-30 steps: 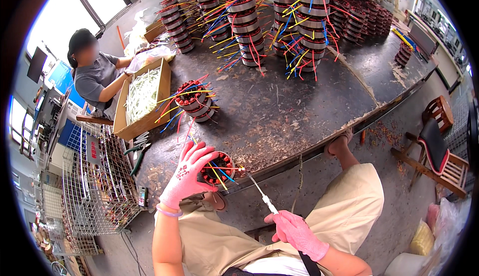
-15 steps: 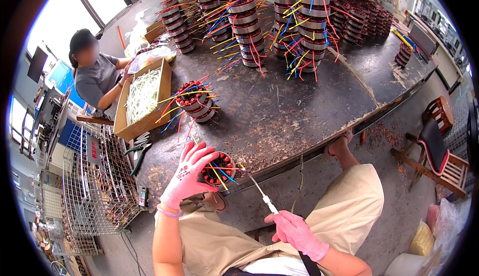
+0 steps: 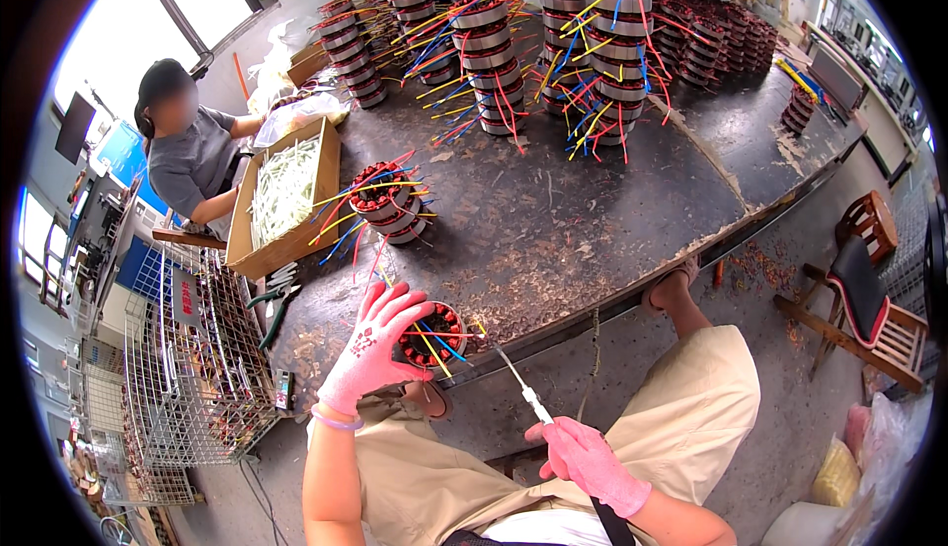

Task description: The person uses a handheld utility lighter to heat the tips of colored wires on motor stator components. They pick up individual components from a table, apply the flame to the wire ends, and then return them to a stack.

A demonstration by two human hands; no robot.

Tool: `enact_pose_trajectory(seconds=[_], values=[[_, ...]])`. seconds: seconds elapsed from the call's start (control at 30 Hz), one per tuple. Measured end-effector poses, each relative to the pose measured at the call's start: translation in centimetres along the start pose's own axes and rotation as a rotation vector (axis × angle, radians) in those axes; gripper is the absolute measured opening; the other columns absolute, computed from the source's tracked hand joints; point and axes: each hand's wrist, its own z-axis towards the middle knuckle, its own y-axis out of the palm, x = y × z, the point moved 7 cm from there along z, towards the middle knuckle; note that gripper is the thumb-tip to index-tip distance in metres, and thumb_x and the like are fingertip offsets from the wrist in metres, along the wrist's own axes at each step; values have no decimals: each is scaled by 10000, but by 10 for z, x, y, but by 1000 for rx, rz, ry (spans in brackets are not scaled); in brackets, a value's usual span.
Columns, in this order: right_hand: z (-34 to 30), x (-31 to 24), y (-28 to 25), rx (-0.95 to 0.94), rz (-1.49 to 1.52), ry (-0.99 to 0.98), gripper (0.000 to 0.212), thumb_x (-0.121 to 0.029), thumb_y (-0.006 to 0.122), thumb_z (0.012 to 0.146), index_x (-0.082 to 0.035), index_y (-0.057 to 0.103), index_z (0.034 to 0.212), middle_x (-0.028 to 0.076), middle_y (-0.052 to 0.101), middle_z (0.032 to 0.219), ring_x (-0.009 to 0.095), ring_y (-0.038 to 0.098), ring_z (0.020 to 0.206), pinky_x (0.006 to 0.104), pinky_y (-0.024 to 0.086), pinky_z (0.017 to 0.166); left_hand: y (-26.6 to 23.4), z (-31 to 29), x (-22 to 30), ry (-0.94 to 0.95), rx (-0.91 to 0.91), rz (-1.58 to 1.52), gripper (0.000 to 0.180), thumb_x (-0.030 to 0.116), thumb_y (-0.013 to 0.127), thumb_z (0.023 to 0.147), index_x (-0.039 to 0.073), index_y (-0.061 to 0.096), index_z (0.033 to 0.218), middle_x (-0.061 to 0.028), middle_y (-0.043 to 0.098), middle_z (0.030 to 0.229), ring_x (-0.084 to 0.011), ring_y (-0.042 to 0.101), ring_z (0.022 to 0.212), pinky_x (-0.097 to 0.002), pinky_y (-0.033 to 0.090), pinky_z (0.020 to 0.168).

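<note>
My left hand (image 3: 372,349), in a pink glove, curves round the left side of a motor stator (image 3: 456,326) at the table's near edge. Red windings ring the stator, and red, blue and yellow wires stick out over it. In my right hand (image 3: 591,465), also gloved in pink, is a thin tool (image 3: 535,403) with a white handle and a slim metal shaft, resembling a soldering iron. Its tip points up and left, just short of a yellow wire end beside the stator. A short stack of stators (image 3: 387,205) stands beyond my left hand.
Tall stator stacks (image 3: 489,62) line the far side of the table (image 3: 583,220). A cardboard box (image 3: 331,166) of white tubes stands at left, near a seated person (image 3: 188,141). Green-handled pliers (image 3: 276,319) lie by wire baskets (image 3: 168,388). A wooden chair (image 3: 859,299) is at right.
The tool's tip has drawn back slightly from the yellow wire end. My left hand and the stator have barely moved. The seated person's near arm has lowered beside the box.
</note>
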Motion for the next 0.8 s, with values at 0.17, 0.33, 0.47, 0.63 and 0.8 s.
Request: enact_pose_trajectory(seconds=[0.17,0.33,0.47,0.63,0.8], values=[[-3,4,-4,25,17,23,319,-238,448,1048,14,617,1143,-19,430,596,66,407,543,283,500,647,-3,1,2,-14,57,-4,897,340,920,436,84,579,1225,-98,575,1301,-320,448,1330,-529,243,1189],[-11,6,-1,-22,22,16,332,-248,440,1051,16,614,1150,-14,434,590,66,408,541,281,509,662,4,1,3,-64,151,47,887,363,933,436,56,557,1178,-113,596,1250,-323,504,1258,-533,266,1170],[-15,4,2,-33,-22,26,345,-260,439,1054,19,612,1158,-10,435,588,67,411,540,282,517,675,2,-2,-1,-21,143,-32,865,349,934,472,56,551,1191,-111,603,1246,-324,520,1249,-531,266,1168],[-19,7,2,-34,23,45,347,-259,444,1053,26,610,1158,-6,434,586,69,415,542,284,523,677,4,-1,-2,-49,159,13,860,414,925,468,52,559,1156,-124,604,1204,-322,550,1187,-527,309,1146],[-18,4,4,-21,4,24,342,-252,448,1050,28,617,1148,-4,432,577,69,419,536,280,527,663,5,-3,-2,-53,165,44,840,417,920,480,48,563,1144,-121,608,1194,-323,554,1179,-526,308,1149]])
